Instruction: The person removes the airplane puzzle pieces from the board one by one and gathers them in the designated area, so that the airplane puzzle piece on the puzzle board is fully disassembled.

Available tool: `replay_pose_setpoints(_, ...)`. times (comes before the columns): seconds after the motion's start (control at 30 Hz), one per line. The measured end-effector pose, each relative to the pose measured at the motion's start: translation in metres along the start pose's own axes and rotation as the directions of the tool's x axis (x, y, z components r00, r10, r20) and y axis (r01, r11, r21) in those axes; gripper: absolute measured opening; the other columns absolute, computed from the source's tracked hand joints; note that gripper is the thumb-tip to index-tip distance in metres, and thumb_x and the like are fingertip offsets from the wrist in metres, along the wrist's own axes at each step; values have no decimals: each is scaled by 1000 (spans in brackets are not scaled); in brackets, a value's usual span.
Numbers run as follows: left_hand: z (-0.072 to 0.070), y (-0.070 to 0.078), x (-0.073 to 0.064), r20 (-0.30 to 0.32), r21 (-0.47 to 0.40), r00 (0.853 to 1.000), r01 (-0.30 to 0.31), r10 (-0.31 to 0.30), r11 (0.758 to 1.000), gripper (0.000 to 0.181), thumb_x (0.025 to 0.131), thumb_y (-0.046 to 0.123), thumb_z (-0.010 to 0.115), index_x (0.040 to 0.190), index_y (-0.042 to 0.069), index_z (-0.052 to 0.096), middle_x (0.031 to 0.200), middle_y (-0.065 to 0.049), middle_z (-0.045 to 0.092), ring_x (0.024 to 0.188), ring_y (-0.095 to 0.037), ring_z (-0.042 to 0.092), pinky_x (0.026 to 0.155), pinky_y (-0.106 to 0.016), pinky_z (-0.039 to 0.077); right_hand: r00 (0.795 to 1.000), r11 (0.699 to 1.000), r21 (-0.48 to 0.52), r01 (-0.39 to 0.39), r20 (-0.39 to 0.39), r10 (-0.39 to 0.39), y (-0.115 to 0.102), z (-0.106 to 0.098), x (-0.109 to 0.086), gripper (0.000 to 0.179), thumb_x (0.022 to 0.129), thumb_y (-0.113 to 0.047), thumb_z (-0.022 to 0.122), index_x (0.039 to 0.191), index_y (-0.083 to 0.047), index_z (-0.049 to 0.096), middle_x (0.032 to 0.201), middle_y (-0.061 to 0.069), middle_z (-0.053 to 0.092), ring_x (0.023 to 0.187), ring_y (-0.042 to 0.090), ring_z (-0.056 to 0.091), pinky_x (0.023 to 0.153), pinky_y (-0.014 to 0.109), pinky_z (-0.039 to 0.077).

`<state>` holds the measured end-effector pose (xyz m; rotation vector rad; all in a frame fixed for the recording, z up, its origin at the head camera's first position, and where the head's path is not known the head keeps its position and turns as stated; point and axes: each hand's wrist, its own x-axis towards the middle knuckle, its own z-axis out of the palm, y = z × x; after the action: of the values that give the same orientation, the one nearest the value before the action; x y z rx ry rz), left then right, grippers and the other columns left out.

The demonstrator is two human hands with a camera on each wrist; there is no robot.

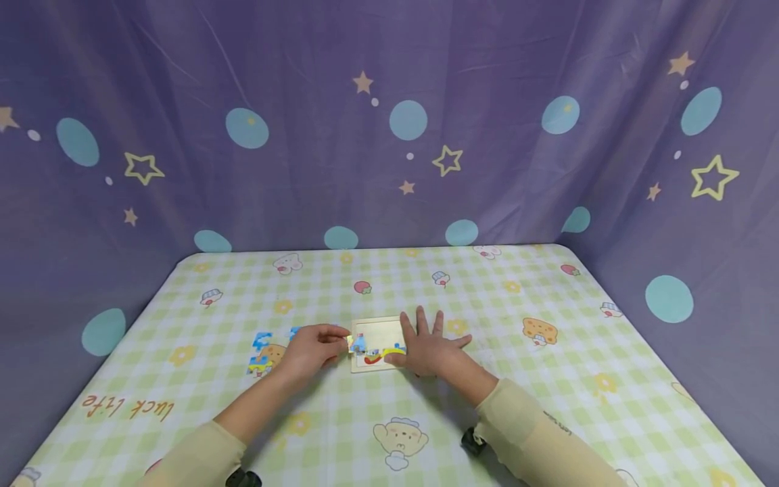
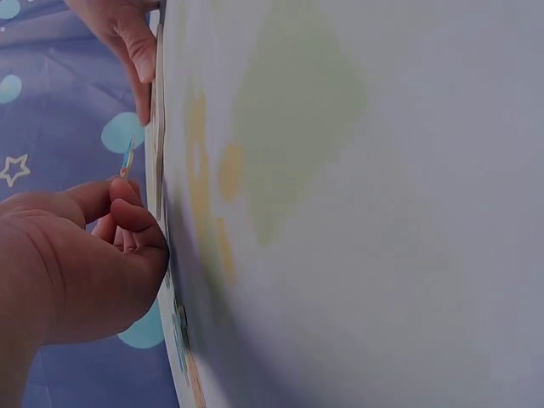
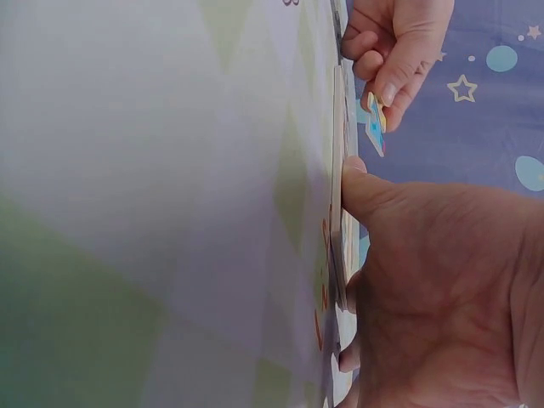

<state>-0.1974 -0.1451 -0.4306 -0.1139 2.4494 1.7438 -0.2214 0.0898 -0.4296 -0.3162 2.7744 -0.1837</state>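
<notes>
My left hand (image 1: 312, 353) pinches a small jigsaw puzzle piece (image 1: 357, 343) between thumb and fingertips. In the right wrist view this blue and yellow piece (image 3: 375, 125) is tilted, raised above the tray. The shallow wooden puzzle tray (image 1: 377, 319) lies flat on the table, pale bare wood showing in its upper part. Along its lower side sit fitted pieces (image 1: 373, 358) with red and yellow print. My right hand (image 1: 429, 352) rests with spread fingers over the tray's right edge, its thumb by the lower pieces. The hand hides that edge.
Loose puzzle pieces (image 1: 262, 340) in blue and yellow lie left of the left hand, partly hidden behind it. A green checked cloth (image 1: 499, 406) with printed cartoons covers the table. Behind it hangs a purple curtain (image 1: 304, 176) with stars and dots.
</notes>
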Motion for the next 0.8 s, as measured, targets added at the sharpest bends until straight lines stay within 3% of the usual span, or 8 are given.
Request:
replay_pose_setpoints(0.3, -15, -5, -4, -23, 48, 1000, -2, 3, 999, 22, 92, 7, 72, 112, -1, 74, 115, -12, 71, 79, -18, 63, 67, -28, 52, 1000, 1000, 11, 8, 8, -8, 1, -2, -2, 94, 93, -73, 49, 164, -27, 9, 169, 9, -1, 151, 45, -4, 89, 91, 14)
replay_pose_setpoints(0.53, -26, -8, -5, -43, 100, 999, -1, 5, 995, 23, 91, 9, 74, 112, 2, 75, 97, -6, 72, 68, -18, 59, 62, -28, 49, 1000, 1000, 10, 14, 2, -14, 1, -3, -3, 93, 93, -72, 49, 164, -27, 10, 169, 9, -1, 151, 45, -3, 90, 91, 15)
replay_pose_setpoints(0.8, -32, -8, -10, -61, 190, 998, 30, -18, 981, 23, 91, 12, 75, 112, 4, 76, 103, -5, 73, 73, -17, 60, 65, -30, 49, 1000, 1000, 17, 12, 4, -12, 1, -2, -2, 93, 93, -72, 49, 164, -27, 10, 169, 9, 0, 151, 45, -3, 90, 91, 14)
